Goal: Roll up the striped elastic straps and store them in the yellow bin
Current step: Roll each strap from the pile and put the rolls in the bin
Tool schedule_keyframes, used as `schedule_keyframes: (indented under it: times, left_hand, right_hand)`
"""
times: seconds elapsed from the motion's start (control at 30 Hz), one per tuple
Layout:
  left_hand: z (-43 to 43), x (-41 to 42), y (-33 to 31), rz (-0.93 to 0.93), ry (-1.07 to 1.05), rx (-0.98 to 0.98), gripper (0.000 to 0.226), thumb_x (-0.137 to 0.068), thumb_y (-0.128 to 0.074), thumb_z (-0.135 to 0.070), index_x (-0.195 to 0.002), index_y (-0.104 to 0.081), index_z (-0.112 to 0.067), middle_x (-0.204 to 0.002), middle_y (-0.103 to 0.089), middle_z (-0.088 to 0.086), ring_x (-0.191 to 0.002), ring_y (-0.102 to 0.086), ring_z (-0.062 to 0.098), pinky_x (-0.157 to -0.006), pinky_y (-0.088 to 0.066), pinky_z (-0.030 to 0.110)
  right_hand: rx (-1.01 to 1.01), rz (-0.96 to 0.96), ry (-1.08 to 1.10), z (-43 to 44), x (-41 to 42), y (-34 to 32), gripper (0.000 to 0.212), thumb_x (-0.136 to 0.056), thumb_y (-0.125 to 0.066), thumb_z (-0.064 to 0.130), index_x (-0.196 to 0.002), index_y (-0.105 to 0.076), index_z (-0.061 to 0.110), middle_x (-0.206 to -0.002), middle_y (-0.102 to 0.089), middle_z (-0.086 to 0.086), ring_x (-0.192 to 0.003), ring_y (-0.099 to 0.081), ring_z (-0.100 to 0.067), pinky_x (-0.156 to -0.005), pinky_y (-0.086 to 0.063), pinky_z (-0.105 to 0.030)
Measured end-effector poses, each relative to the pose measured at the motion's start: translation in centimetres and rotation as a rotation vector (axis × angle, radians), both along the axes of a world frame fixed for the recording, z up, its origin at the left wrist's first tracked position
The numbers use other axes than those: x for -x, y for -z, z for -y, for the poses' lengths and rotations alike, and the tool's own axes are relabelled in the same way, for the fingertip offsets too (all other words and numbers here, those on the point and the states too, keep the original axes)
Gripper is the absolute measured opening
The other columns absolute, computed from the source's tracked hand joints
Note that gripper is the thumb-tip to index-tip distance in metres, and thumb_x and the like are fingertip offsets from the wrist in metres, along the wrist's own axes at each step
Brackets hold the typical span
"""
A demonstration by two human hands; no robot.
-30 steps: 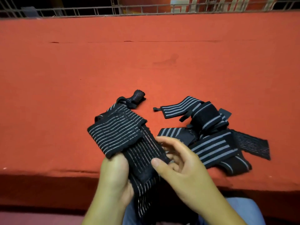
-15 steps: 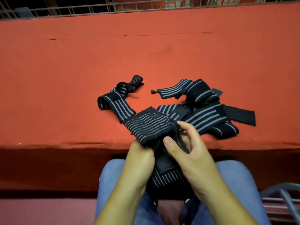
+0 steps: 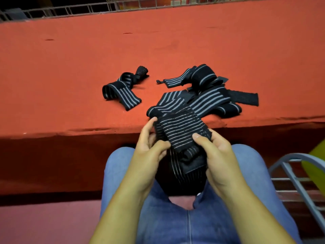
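Since half a second ago the held strap has been pulled back off the worktop and is now hung over the front edge, above the lap. The right hand has been shifted from its front to its right side.

Far left of the held strap, a smaller striped strap is left lying loose and partly curled on the worktop, apart from it. The left hand is clamped on the held strap's left edge, fingertips up top and thumb pressed across the front. The strap itself is folded over, with its tail hung down between the jeans-covered knees. Its right edge is pinched by the right hand, thumb on top. The hands are kept apart, one on each side.

Behind and right of the held strap, a tangled pile of straps is spread on the worktop. Further right, past a grey metal frame, only a sliver of something yellow-green is seen; whether it's the bin can't be told.
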State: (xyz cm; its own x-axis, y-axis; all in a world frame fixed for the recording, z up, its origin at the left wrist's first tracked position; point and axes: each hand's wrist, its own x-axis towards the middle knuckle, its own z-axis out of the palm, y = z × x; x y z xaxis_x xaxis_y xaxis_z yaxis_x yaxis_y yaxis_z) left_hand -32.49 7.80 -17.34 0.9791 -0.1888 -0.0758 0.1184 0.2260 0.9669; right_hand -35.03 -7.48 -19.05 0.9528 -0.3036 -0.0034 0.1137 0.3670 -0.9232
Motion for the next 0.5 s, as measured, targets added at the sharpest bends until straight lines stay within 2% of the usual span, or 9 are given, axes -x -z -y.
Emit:
schedule_keyframes:
  times: [0.1, 0.17, 0.2, 0.23, 0.33, 0.4, 0.5]
  left_hand:
    - [0.6, 0.8, -0.8, -0.009, 0.029, 0.032, 0.044, -0.103, -0.053, -0.003, -0.142, -0.056, -0.021, -0.127, -0.074, 0.0, -0.12, -0.069, 0.017, -0.101, -0.053, 0.036]
    - [1.0, 0.4, -1.1, -0.034, -0.039, 0.098, 0.035, -0.103, -0.053, -0.001, -0.136, -0.061, -0.009, -0.114, -0.077, 0.005, -0.1, -0.075, 0.012, -0.087, -0.059, 0.026]
    - [1.1, 0.1, -1.1, -0.051, -0.09, 0.131, 0.031, -0.103, -0.054, 0.0, -0.131, -0.064, -0.007, -0.106, -0.078, 0.005, -0.088, -0.075, 0.008, -0.076, -0.059, 0.019]
    - [1.0, -0.2, -1.1, -0.064, -0.134, 0.149, 0.027, -0.102, -0.055, 0.0, -0.125, -0.067, -0.008, -0.101, -0.079, 0.004, -0.084, -0.074, 0.006, -0.071, -0.057, 0.016]
    - [0.4, -0.6, -1.0, -0.049, -0.242, 0.138, 0.022, -0.101, -0.059, -0.003, -0.113, -0.073, -0.016, -0.107, -0.08, 0.002, -0.097, -0.073, 0.009, -0.077, -0.054, 0.018]
    - [0.0, -0.5, -0.8, 0.002, -0.3, 0.069, 0.023, -0.101, -0.061, -0.005, -0.114, -0.073, -0.019, -0.107, -0.079, -0.002, -0.1, -0.072, 0.009, -0.079, -0.053, 0.019]
    - [-0.5, 0.2, -0.6, 0.211, -0.274, -0.256, 0.041, -0.093, -0.069, -0.002, -0.123, -0.069, -0.031, -0.118, -0.073, -0.015, -0.115, -0.065, 0.001, -0.09, -0.052, 0.019]
  right_hand:
    - [-0.018, 0.025, -0.053, 0.5, 1.2, -0.4, 0.024, -0.096, -0.06, 0.002, -0.101, -0.081, 0.014, -0.108, -0.08, -0.011, -0.099, -0.073, -0.022, -0.091, -0.056, -0.037]
    - [-0.006, 0.032, -0.077, 1.1, 1.2, -0.4, 0.03, -0.084, -0.058, 0.009, -0.096, -0.083, 0.02, -0.102, -0.079, -0.007, -0.096, -0.07, -0.02, -0.088, -0.055, -0.035]
    - [0.013, 0.023, -0.079, 1.5, 1.1, -0.2, 0.031, -0.079, -0.056, 0.011, -0.092, -0.082, 0.02, -0.097, -0.078, -0.005, -0.092, -0.068, -0.018, -0.084, -0.054, -0.034]
    - [0.043, 0.006, -0.071, 1.8, 1.1, 0.1, 0.029, -0.076, -0.055, 0.012, -0.087, -0.08, 0.018, -0.091, -0.075, -0.004, -0.088, -0.064, -0.018, -0.079, -0.052, -0.033]
    - [0.121, -0.05, -0.005, 2.9, 1.2, 1.3, 0.016, -0.079, -0.058, 0.015, -0.087, -0.068, 0.005, -0.087, -0.067, -0.007, -0.083, -0.06, -0.021, -0.075, -0.047, -0.039]
    - [0.1, -0.079, 0.061, 3.3, 1.4, 1.9, 0.014, -0.09, -0.058, 0.01, -0.09, -0.073, 0.01, -0.089, -0.072, -0.006, -0.083, -0.065, -0.019, -0.075, -0.051, -0.037]
    - [0.031, -0.085, 0.063, 3.1, 1.5, 1.9, 0.027, -0.096, -0.057, 0.005, -0.092, -0.08, 0.018, -0.097, -0.079, -0.007, -0.089, -0.07, -0.021, -0.08, -0.054, -0.039]
